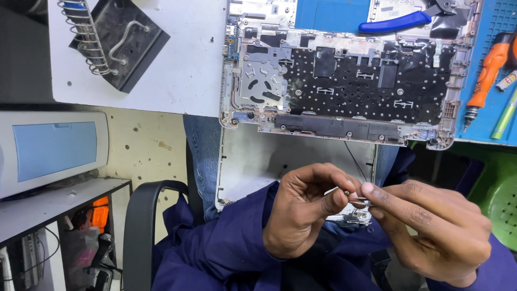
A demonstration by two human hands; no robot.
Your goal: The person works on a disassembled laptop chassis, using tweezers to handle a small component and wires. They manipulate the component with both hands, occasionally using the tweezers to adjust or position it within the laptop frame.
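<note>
Silvery metal part point(356, 201), small and thin, held between both hands above the lap; exact shape too small to tell. Left hand point(304, 207) pinches one end with thumb and forefinger, other fingers curled. Right hand point(431, 231) pinches the other end at its fingertips point(369, 188). Just beyond, an opened laptop chassis point(344, 81) lies on the bench; blue-handled pliers point(396, 22) rest on it.

The small metal part point(356, 200) pinched between the fingertips of both hands was too small and too covered to identify, the top edge cut off the opened laptop chassis point(344, 86) and the blue-handled pliers point(401, 21), and the right edge clipped the orange screwdriver point(491, 67).
</note>
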